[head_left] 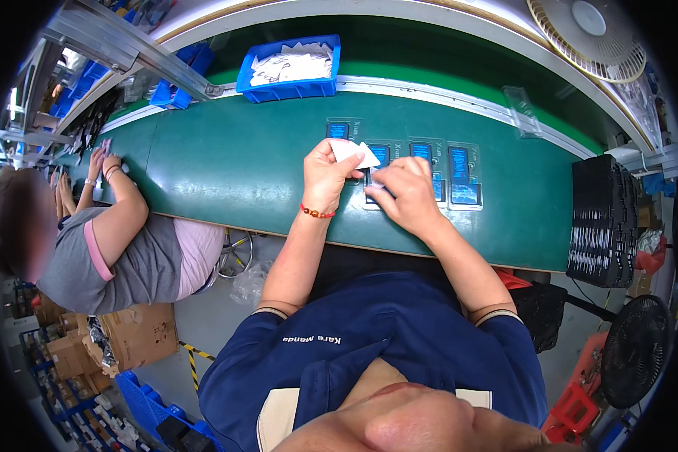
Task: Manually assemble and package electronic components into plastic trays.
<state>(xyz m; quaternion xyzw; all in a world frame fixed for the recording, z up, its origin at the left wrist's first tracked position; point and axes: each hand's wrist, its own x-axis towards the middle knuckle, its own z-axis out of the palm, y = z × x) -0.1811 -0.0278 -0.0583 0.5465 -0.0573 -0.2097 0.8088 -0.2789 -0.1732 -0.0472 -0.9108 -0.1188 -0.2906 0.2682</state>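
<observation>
Several white folded paper slips point(354, 153) are held in my left hand point(324, 179), pinched between thumb and fingers above the table. My right hand point(413, 197) is just to the right of the papers, its fingers bent and a gap showing between thumb and forefinger; its fingertips are slightly blurred. Beneath and around my hands lie several clear plastic blister packs with blue inserts. The far right blister pack point(463, 177) shows whole, while the pack at the back left point(338, 129) and the middle ones are partly covered by my hands.
A blue bin point(288, 69) full of white papers stands at the back of the green table point(226, 166). Black stacked trays point(603, 222) rise at the right end. A co-worker point(120, 248) sits at the left. A clear plastic piece point(521, 113) leans near the back rail.
</observation>
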